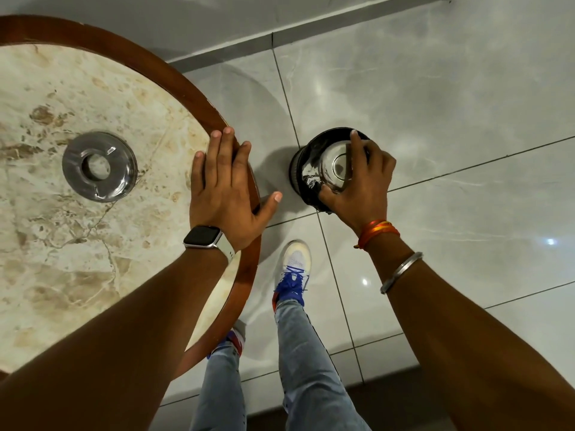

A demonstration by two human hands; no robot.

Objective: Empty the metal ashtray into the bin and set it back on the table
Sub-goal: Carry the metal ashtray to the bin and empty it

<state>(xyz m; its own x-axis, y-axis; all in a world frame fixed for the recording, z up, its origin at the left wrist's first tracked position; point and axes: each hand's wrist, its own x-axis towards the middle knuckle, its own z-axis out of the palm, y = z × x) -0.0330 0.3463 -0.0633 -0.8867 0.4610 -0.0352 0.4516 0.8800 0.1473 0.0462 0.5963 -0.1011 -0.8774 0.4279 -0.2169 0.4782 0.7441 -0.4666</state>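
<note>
Ashtray (337,169) business is over on the right, but start at the left: a round marble tabletop (56,231) with a brown wooden rim fills that side, and on it lies a grey metal ring lid (99,166) with a hole through its middle, lying flat and well apart from either hand. Next comes the left hand (225,194), spread wide and pressed palm-down on the tabletop's edge, fingers together, thumb poking out past the rim over the floor, holding nothing; a watch (208,239) with a pale strap sits on that wrist. Below, between the arms, a white and blue shoe (292,270) and jeans stand on the glossy grey tiled floor (451,119). Further right, the right hand (361,185) grips the shiny metal ashtray bowl from the side, fingers curled round its rim, holding it tipped up over the mouth of a small black bin (303,169) that stands on the floor just beside the tabletop. An orange thread and a metal bangle (401,272) ring the right wrist.
</note>
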